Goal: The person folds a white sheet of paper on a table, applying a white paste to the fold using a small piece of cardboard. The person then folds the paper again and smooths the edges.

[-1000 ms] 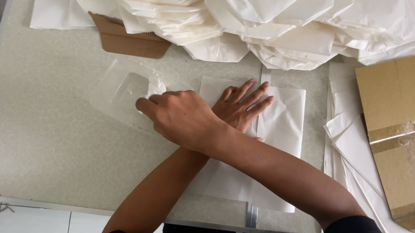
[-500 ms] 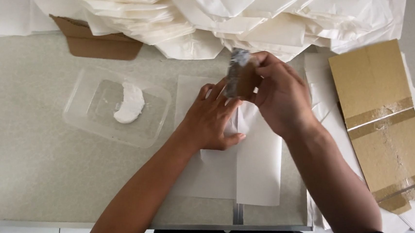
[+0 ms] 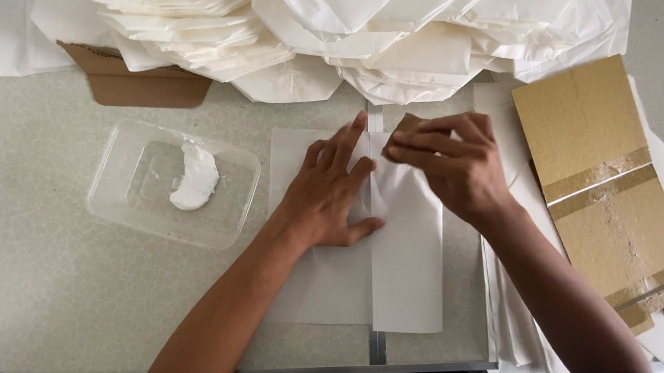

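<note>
A white paper sheet (image 3: pixel 405 283) lies in front of me with its right part folded over into a long flap. My left hand (image 3: pixel 331 194) rests flat on the sheet's left half, fingers spread, beside the fold. My right hand (image 3: pixel 455 166) is at the top of the flap, fingers closed on a small brown card piece (image 3: pixel 408 122) that touches the paper. To the left stands a clear plastic tub (image 3: pixel 116 213) with a lump of white paste (image 3: pixel 193 178) in it.
A big heap of folded white paper bags (image 3: pixel 383 27) fills the far side, partly over a brown cardboard piece (image 3: pixel 138 87). A taped cardboard flat (image 3: pixel 605 191) lies at the right on a stack of white sheets (image 3: pixel 506 330). A metal strip (image 3: pixel 378 348) runs under the sheet.
My right hand was crossed over the left towards the tub, then came back to the right and now sits at the top of the flap. My left hand stayed on the sheet.
</note>
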